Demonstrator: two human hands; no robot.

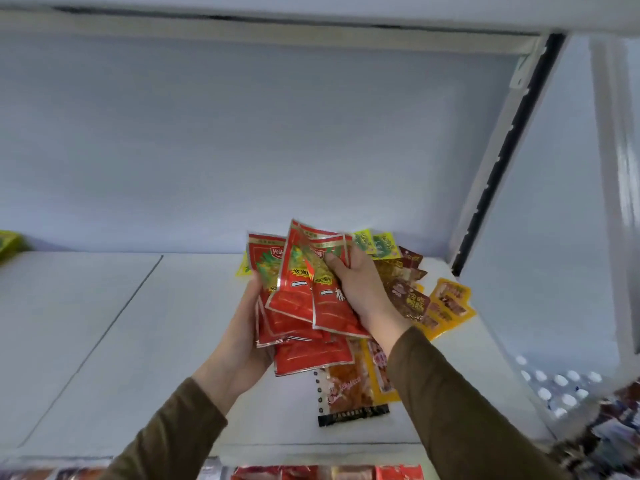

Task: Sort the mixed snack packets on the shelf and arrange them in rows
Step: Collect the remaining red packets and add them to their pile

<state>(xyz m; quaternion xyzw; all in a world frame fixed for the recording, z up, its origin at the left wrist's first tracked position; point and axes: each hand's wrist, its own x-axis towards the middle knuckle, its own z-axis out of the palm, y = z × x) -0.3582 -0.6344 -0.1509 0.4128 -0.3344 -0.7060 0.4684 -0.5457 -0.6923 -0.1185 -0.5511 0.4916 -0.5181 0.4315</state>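
Holding a fanned stack of red packets [304,299] above the white shelf [138,341], the left hand [242,344] cups them from below in a closed grip while the right hand [360,289] pinches their upper edge. Brown packets [408,296] and yellow packets [450,306] lie piled just behind.

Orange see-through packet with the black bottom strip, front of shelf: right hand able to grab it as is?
Probably not yet: the right hand is full, gripping red foil packets. The orange see-through packet lies uncovered just beneath.
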